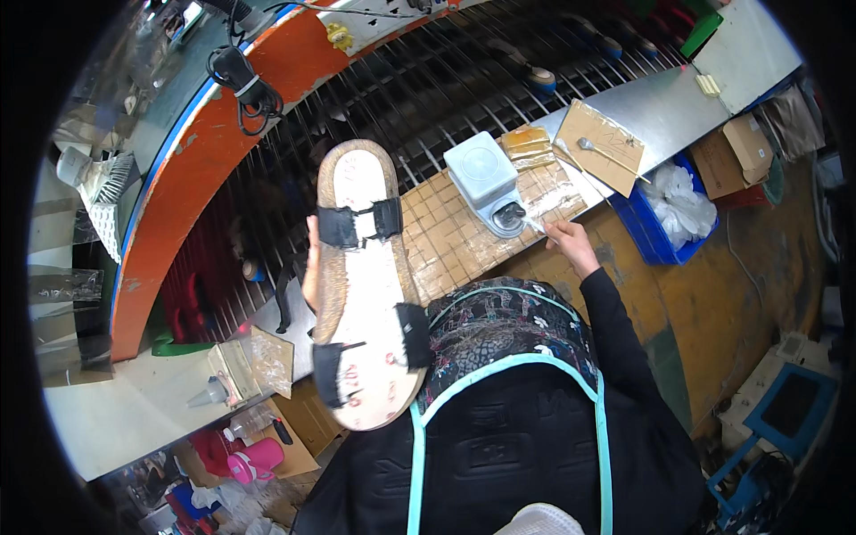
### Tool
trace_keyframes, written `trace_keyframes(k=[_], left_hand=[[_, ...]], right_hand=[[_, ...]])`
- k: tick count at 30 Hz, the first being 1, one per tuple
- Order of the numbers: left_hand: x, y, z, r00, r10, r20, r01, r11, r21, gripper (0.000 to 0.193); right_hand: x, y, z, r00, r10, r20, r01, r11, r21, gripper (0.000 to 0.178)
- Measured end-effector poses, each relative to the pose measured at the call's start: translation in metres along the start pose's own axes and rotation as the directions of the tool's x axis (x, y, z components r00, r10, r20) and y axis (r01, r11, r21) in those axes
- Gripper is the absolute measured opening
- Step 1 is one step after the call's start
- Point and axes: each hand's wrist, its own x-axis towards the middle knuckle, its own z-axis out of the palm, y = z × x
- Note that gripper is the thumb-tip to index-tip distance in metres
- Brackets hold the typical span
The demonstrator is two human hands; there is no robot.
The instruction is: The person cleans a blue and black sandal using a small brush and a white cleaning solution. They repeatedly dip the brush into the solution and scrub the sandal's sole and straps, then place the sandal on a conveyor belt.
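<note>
A sandal point(361, 267) with a pale printed insole, a tan edge and short black straps stands up in front of me on the left. Behind its left edge my left hand point(312, 259) grips it; most of that hand is hidden by the sole. To the right, my right hand point(572, 246) pinches the thin pale handle of what looks like a brush point(535, 226). The other end of it dips into the dark mouth of a grey plastic pot point(481, 168). This pot rests on a grid-marked, stained work board point(441, 241).
Beyond the board runs a conveyor of metal rods point(428, 98) carrying several shoe parts, with an orange curved rim point(178, 192) at left. Cardboard with a small brush point(602, 147) lies right of the pot. A blue crate of plastic bags point(673, 209) stands at right; a pink bottle point(256, 459) sits lower left.
</note>
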Motion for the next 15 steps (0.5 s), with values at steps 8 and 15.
trace_keyframes(k=[8, 15], left_hand=[[0.053, -0.078, 0.015, 0.401, 0.788, 0.467, -0.637, -0.127, 0.761, 0.049], [0.069, -0.035, 0.089, -0.036, 0.655, 0.754, -0.593, -0.622, 0.512, 0.041]], right_hand=[[-0.041, -0.1, 0.003, 0.81, -0.545, -0.214, 0.527, 0.838, -0.139, 0.01], [-0.123, -0.235, 0.014, 0.198, -0.968, -0.156, 0.842, 0.25, -0.478, 0.024]])
